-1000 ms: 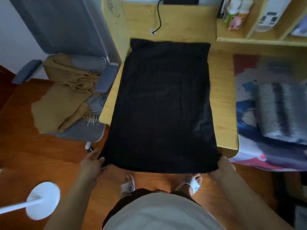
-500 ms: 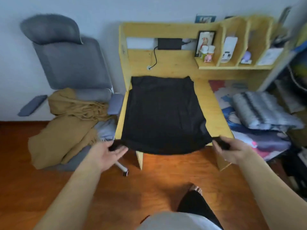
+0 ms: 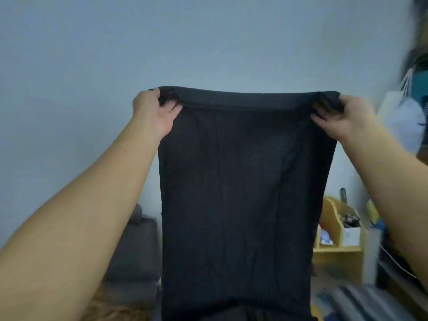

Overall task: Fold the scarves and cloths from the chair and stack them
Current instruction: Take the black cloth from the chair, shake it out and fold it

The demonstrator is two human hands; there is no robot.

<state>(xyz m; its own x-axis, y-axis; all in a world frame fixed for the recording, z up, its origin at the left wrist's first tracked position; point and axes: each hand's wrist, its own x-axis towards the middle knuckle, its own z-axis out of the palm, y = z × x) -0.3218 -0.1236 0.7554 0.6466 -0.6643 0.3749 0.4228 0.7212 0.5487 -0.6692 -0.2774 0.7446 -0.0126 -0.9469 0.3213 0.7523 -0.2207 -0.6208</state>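
Hanging upright at frame centre, the large black rectangular woven cloth spans from its top hem down past 6 o'clock. Behind it at 7 o'clock stands the grey upholstered chair; at 4 o'clock, the yellow wooden desk shelf. The left hand pinches the top corner at 11 o'clock, fingers curled around it. The right hand pinches the opposite corner at 1 o'clock.

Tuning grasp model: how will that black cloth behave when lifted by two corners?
Likely floppy: the black cloth hangs straight down from the left hand and right hand. Probably light; pinching fingers alone hold it. Its top edge bunches at both grips, so it may slip or crease.
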